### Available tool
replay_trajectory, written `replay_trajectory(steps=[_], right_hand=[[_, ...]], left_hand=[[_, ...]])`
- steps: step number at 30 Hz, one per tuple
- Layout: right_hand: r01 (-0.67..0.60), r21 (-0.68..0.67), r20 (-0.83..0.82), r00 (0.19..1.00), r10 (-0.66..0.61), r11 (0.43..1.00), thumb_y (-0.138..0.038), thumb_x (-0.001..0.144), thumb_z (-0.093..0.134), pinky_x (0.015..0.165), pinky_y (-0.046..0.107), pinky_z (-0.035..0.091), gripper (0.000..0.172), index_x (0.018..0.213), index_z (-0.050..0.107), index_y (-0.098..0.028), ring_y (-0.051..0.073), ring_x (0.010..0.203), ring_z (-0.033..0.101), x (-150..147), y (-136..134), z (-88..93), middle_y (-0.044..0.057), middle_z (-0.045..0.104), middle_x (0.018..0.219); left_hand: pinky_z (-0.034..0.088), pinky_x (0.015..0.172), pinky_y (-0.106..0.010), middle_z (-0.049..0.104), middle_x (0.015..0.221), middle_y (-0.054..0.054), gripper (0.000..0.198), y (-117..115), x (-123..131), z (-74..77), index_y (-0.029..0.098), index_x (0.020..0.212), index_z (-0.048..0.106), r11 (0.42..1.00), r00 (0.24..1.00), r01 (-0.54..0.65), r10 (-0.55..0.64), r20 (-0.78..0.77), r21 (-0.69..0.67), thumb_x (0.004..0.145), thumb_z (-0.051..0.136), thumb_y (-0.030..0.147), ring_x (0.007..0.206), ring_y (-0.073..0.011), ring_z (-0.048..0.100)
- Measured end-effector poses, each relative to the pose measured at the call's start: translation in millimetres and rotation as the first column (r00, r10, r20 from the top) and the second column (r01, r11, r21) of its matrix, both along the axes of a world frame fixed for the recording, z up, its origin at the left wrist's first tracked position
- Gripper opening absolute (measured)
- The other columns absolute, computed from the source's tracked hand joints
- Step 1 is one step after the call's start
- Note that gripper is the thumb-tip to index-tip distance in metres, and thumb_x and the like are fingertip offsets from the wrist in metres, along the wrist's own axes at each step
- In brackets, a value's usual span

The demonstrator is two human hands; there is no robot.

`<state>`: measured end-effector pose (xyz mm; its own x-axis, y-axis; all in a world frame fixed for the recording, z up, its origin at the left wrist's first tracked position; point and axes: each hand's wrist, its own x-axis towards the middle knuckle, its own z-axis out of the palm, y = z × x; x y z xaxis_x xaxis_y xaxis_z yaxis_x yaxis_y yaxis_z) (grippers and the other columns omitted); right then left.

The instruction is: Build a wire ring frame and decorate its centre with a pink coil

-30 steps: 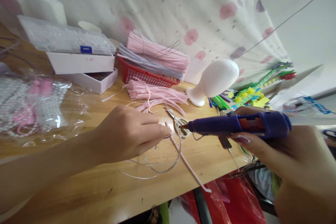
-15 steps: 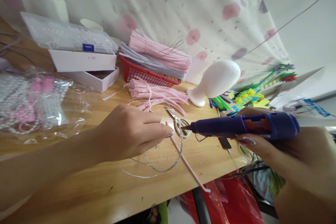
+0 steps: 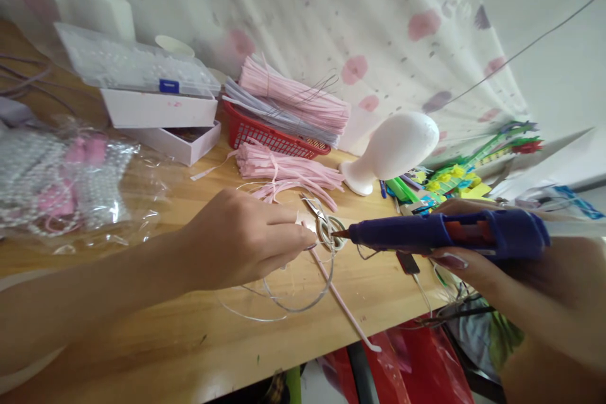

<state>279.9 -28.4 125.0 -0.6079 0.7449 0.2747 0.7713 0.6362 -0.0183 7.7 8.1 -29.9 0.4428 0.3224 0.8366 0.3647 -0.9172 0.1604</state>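
Pinching a thin silver hoop [image 3: 303,310] in the left hand [image 3: 241,240], with fingers drawn together, over the worktop [image 3: 156,341] between the scissors [image 3: 319,213] and the front edge. Gripping a blue glue gun [image 3: 426,230] in the right hand [image 3: 525,297], with fingers wrapped round it and nozzle [image 3: 339,234] turned toward the hoop; too close to tell whether touching. Below, a pink strip [image 3: 341,300], slanting out past the front edge. Toward the back edge, a pink bundle [image 3: 288,167], a red basket [image 3: 279,142] and, further right, a white foam head [image 3: 404,145].
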Motion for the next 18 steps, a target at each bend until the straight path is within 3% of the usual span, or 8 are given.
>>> replay_trajectory(steps=[8,18], right_hand=[[-0.018,0.023,0.028,0.999,0.017,1.0,-0.046,0.095,0.06,0.04,0.023,0.047,0.015,0.096,0.063,-0.032,0.016,0.049,0.06,-5.0,2.7,0.4,-0.005,0.067,0.068],[0.007,0.018,-0.005,1.0,-0.007,1.0,-0.047,0.093,0.064,0.047,0.024,0.052,0.017,0.099,0.065,-0.031,0.018,0.058,0.066,-1.9,2.6,-1.3,-0.003,0.072,0.076]], left_hand=[[0.032,0.048,-0.03,0.067,0.069,0.003,0.023,0.1,0.6,0.6,0.021,0.086,0.071,1.0,1.0,-0.022,0.022,-0.011,0.011,0.1,0.052,0.022,0.055,-0.0125,0.055],[0.035,0.049,-0.029,0.07,0.07,0.002,0.024,0.3,0.9,0.3,0.021,0.085,0.071,1.0,1.0,-0.022,0.022,-0.012,0.001,0.1,0.052,0.022,0.056,-0.0117,0.057]])
